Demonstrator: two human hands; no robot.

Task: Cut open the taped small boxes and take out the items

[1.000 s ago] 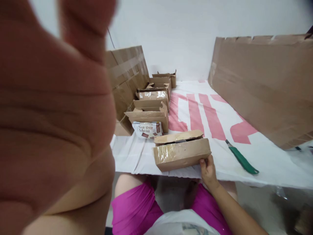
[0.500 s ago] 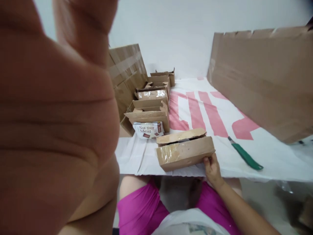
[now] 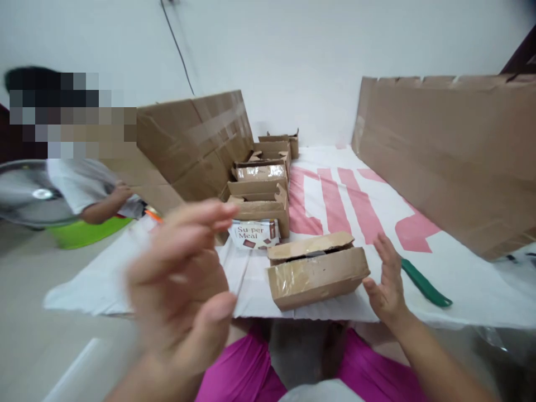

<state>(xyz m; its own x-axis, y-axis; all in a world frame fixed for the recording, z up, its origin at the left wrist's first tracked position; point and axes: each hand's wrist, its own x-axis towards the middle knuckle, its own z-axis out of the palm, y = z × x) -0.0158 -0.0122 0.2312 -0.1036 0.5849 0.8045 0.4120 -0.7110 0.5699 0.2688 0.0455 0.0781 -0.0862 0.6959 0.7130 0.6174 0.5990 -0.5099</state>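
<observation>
A small cardboard box (image 3: 318, 276) with clear tape on its front sits near the table's front edge, its top flap slightly raised over a dark gap. My right hand (image 3: 386, 282) is open at the box's right end, fingers spread; whether the thumb touches it I cannot tell. Closer to the camera, my left hand (image 3: 184, 285) is raised in the air left of the box, open and blurred, holding nothing. Beyond it a white "Su·per Meal" packet (image 3: 253, 233) leans against an open carton (image 3: 259, 209). A green-handled knife (image 3: 426, 283) lies right of my right hand, its tip hidden behind the fingers.
Several open cartons (image 3: 270, 151) line up behind the packet. Large cardboard panels stand at the left (image 3: 201, 134) and right (image 3: 444, 151) of the white-and-pink table cover (image 3: 335, 195). At far left another person (image 3: 84, 184) sits near a fan (image 3: 29, 192).
My left hand has dropped away from right before the camera and now shows whole. My right hand has let go of the box's right end and opened.
</observation>
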